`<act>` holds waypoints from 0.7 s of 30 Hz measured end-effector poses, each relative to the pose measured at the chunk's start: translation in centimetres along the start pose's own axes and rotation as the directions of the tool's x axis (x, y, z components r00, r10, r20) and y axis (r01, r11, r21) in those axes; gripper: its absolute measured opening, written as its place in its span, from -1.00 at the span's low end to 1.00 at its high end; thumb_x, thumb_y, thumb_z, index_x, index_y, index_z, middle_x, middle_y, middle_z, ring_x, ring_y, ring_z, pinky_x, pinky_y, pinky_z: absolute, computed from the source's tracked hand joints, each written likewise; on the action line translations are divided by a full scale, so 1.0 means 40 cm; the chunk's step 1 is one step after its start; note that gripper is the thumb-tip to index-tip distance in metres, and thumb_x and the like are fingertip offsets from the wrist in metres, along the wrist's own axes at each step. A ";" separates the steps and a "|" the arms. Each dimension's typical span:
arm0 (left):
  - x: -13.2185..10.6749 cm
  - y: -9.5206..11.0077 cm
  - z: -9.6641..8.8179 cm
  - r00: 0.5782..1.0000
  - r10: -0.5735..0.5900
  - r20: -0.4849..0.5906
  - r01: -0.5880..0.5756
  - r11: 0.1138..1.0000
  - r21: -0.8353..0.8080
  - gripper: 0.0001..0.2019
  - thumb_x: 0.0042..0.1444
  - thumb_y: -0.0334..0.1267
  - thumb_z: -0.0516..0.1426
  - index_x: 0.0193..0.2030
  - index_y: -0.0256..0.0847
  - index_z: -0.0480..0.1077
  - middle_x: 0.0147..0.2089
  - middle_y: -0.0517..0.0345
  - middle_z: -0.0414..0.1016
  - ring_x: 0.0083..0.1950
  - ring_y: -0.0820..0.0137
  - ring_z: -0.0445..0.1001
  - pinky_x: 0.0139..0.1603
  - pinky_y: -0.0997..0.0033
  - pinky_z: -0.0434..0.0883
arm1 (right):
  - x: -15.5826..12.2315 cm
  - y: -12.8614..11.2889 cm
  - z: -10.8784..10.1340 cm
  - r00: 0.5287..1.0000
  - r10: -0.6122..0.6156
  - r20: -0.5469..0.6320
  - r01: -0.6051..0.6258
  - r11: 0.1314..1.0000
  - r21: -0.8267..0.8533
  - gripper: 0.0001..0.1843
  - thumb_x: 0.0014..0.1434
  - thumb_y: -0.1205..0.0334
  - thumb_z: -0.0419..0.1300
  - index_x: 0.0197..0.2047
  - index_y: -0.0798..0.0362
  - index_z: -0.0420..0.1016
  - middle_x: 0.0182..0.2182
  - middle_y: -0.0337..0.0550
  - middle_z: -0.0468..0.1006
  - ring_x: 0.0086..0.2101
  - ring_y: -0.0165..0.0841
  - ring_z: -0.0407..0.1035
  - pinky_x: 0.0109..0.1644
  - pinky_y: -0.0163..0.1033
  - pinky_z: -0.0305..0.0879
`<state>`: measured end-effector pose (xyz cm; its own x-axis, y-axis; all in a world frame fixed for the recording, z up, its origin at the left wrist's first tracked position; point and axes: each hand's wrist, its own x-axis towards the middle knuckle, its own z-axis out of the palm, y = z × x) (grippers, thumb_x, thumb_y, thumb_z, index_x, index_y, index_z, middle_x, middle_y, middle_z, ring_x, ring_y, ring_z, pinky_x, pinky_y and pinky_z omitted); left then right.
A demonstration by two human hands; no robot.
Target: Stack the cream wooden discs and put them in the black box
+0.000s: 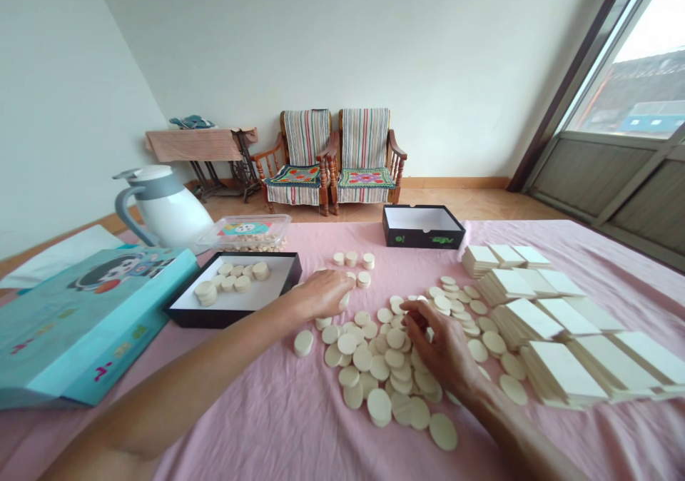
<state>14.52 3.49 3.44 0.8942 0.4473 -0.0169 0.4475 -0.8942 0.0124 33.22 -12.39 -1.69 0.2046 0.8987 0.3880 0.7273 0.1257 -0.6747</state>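
My left hand point(327, 292) reaches across the cloth with its fingers bent down and closed around pale round discs point(345, 300), mostly hidden beneath them. Short stacks of discs point(351, 259) stand just beyond it, and another stack point(303, 342) is on its near side. Over the loose heap of discs point(394, 358) hovers my right hand point(439, 342). Its fingers are bent and apart, the fingertips close to the discs, and nothing shows between them. The discs look like thin, plain wood.
A black box tray point(182, 317) at left holds several disc stacks; another black tray point(424, 238) stands at the back. Stacked pale rectangular cards point(567, 370) fill the right side. At left are a turquoise box point(107, 317), a white jug point(171, 210) and a clear plastic box point(251, 231).
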 end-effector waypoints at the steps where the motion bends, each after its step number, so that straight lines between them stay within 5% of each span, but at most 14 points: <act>1: -0.008 0.002 -0.013 1.000 -0.003 -0.022 0.003 1.000 -0.002 -0.82 -0.04 -0.39 0.13 -0.23 -0.22 0.39 -0.17 0.03 0.51 -0.15 0.21 0.48 -0.20 0.34 0.36 | 0.000 -0.001 -0.001 1.000 0.003 -0.004 -0.003 1.000 0.003 -0.81 0.19 0.25 0.02 -0.16 0.04 0.39 -0.45 -0.21 0.51 -0.45 -0.39 0.38 -0.37 -0.31 0.25; 4: -0.051 0.012 -0.051 0.991 -0.025 -0.128 0.022 0.999 -0.028 -0.79 0.05 -0.35 0.10 -0.13 -0.18 0.37 -0.09 0.06 0.48 -0.08 0.25 0.45 -0.11 0.33 0.36 | -0.001 0.001 0.000 1.000 0.005 -0.013 -0.005 1.000 -0.004 -0.81 0.18 0.25 0.03 -0.17 0.04 0.41 -0.45 -0.21 0.51 -0.47 -0.40 0.37 -0.38 -0.32 0.25; 5: -0.071 0.016 -0.059 0.971 -0.043 -0.236 0.027 0.997 -0.069 -0.79 0.08 -0.35 0.09 -0.12 -0.18 0.37 -0.10 0.07 0.49 -0.09 0.29 0.45 -0.11 0.35 0.36 | -0.002 0.002 0.001 1.000 0.001 -0.018 -0.002 1.000 -0.009 -0.82 0.18 0.25 0.04 -0.18 0.04 0.41 -0.44 -0.21 0.52 -0.46 -0.40 0.38 -0.37 -0.32 0.25; 9: -0.181 0.045 -0.042 0.754 -0.117 -0.647 -0.037 0.975 -0.219 -0.81 0.15 -0.48 -0.02 -0.19 -0.23 0.37 -0.24 0.11 0.48 -0.17 0.40 0.44 -0.13 0.40 0.36 | -0.003 -0.002 0.004 0.999 -0.040 -0.035 0.039 0.999 -0.020 -0.82 0.18 0.28 0.04 -0.18 0.03 0.43 -0.41 -0.20 0.51 -0.43 -0.40 0.37 -0.31 -0.30 0.26; 11: -0.241 0.068 -0.006 0.709 -0.095 -0.699 -0.100 0.967 -0.233 -0.76 0.12 -0.56 -0.07 -0.31 -0.24 0.36 -0.36 0.12 0.44 -0.27 0.42 0.41 -0.22 0.42 0.35 | 0.002 -0.019 0.006 0.997 -0.074 -0.002 0.074 0.996 -0.040 -0.82 0.18 0.31 0.03 -0.21 0.04 0.44 -0.40 -0.19 0.49 -0.44 -0.41 0.35 -0.32 -0.31 0.25; 17: -0.347 0.146 0.108 0.815 0.060 -0.577 -0.243 0.939 -0.245 -0.73 0.08 -0.58 -0.09 -0.50 -0.24 0.30 -0.56 0.16 0.33 -0.48 0.44 0.28 -0.43 0.41 0.25 | 0.047 -0.088 0.037 0.945 -0.139 0.295 0.199 0.963 -0.184 -0.79 0.12 0.38 0.06 -0.22 0.08 0.49 -0.33 -0.11 0.49 -0.34 -0.37 0.38 -0.23 -0.29 0.24; 21: -0.354 0.164 0.146 0.829 0.150 -0.539 -0.319 0.919 -0.234 -0.74 0.07 -0.55 -0.10 -0.51 -0.23 0.28 -0.57 0.12 0.31 -0.49 0.40 0.26 -0.47 0.38 0.21 | 0.096 -0.112 0.075 0.915 -0.061 0.400 0.205 0.921 -0.331 -0.76 0.09 0.36 0.11 -0.17 0.10 0.50 -0.30 -0.05 0.50 -0.36 -0.36 0.40 -0.29 -0.31 0.21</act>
<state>4.74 -8.84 -2.08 0.8134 0.2465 0.5269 0.1285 -0.9595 0.2506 28.78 -8.25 0.91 -0.1187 0.9823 0.1449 0.9285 0.1615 -0.3342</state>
